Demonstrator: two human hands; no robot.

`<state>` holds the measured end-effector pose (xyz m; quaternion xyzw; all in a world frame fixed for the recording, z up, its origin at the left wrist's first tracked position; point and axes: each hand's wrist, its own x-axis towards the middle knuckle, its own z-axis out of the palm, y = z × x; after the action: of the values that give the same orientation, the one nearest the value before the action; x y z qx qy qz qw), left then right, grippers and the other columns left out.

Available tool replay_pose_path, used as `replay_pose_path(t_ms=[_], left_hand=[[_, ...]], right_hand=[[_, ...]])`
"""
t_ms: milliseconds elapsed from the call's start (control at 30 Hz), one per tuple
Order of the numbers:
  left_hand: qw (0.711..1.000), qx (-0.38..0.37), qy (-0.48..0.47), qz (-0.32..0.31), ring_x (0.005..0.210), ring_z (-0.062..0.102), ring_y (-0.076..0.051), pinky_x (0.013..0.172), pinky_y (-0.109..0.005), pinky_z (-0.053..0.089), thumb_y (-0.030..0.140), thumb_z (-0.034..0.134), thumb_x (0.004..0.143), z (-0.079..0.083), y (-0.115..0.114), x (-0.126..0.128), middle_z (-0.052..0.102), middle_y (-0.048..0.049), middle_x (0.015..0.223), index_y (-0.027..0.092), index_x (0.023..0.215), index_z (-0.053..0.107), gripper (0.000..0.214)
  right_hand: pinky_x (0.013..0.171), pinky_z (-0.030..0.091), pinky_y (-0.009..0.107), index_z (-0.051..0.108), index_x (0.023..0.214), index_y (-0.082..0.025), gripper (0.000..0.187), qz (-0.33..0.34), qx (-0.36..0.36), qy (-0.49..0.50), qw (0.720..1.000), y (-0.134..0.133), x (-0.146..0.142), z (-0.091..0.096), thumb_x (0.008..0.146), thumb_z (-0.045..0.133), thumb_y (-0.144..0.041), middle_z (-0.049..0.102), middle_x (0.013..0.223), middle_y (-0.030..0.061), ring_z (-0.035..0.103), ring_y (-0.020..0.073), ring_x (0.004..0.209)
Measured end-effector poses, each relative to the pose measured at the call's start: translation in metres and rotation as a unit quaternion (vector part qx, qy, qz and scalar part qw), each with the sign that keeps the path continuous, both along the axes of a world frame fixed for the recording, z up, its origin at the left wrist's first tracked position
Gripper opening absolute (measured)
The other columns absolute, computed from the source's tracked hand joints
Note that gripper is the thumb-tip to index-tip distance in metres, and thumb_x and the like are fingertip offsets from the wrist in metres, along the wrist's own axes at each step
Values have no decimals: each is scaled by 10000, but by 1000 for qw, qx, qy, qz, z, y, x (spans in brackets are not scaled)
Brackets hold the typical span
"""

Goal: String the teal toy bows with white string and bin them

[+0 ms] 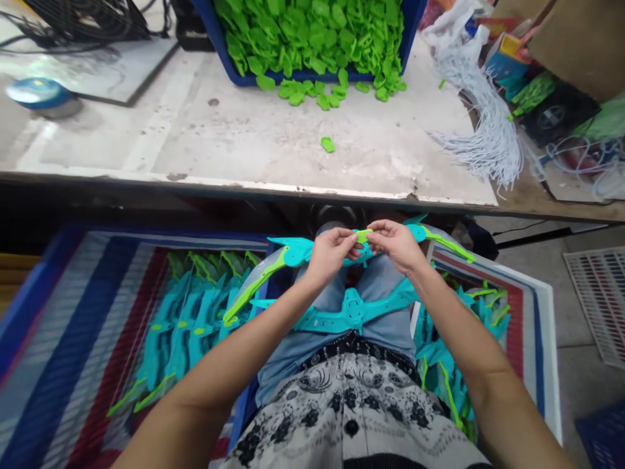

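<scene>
Here, a green piece (362, 236) bridges left grip (328, 253) and right grip (398, 246).

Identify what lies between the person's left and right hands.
In the head view, a small lime-green piece lies between the left hand and the right hand, held by both; a turquoise bow-shaped part shows below it.

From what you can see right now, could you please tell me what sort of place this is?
Probably a small-parts assembly workshop: a blue bin heaped with green plastic pieces sits on a worn worktable, and similar bow-shaped turquoise-and-green parts are lined up at one side.
</scene>
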<state>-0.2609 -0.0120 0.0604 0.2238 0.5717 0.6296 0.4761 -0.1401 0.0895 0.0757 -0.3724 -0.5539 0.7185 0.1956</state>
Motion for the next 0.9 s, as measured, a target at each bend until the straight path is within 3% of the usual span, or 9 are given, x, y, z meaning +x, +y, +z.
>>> replay_pose_path(t_ms=[67,133,233,333,500,600,733,900], left_hand=[[1000,-14,2,-10,553,636,-146,559,-271,536,416,725,719,-6,-4,3,678,-27,639,129,832,612,329],[997,-35,54,-34,642,663,-168,628,-294,550,372,699,734,-12,-5,-2,694,-40,700,132,839,632,270],[976,-75,200,-25,895,675,-212,832,-340,537,273,641,763,-24,0,-20,727,-83,941,136,905,685,203],[958,-112,259,-50,1064,636,-232,969,-361,476,218,582,805,-32,13,-39,702,-110,1117,124,1024,697,265],[968,-174,90,-160,861,675,-180,815,-326,533,196,521,868,-37,35,-48,723,-84,953,114,1146,655,319],[962,-182,55,-196,779,657,-151,781,-304,528,207,551,862,-39,39,-49,715,-61,872,111,1110,666,290],[953,-145,111,-241,873,651,-180,795,-288,515,313,638,809,-46,40,-48,716,-67,981,124,1134,663,377],[924,-125,253,-260,988,644,-222,826,-261,501,392,600,824,-54,44,-41,707,-72,1079,134,1174,653,438]], right_hand=[[525,476,240,616,811,-175,489,-35,-33,11,999,-4,3,-9,491,861,-452,637,663,-22,580,105,561],[521,468,241,638,793,-177,411,-46,-2,-7,999,-1,6,-17,536,830,-435,640,648,-22,577,108,553],[595,482,258,689,769,-177,184,8,142,-86,986,9,5,-24,661,736,-319,688,698,-1,614,133,626],[711,490,286,732,790,-193,93,98,278,-194,935,17,-2,-28,727,665,-202,736,790,15,667,178,775],[763,482,303,753,911,-225,156,142,365,-316,864,15,-16,-32,807,637,-216,753,900,28,679,208,868],[809,463,326,749,948,-208,167,140,422,-341,828,7,-17,-36,844,622,-236,736,937,56,645,225,919],[866,404,384,726,999,-209,233,78,526,-345,774,-8,-9,-49,911,557,-342,688,1031,93,564,265,1030],[999,318,402,666,1102,-175,320,66,562,-328,756,-22,-1,-70,993,388,-292,694,1114,87,580,223,1051]])
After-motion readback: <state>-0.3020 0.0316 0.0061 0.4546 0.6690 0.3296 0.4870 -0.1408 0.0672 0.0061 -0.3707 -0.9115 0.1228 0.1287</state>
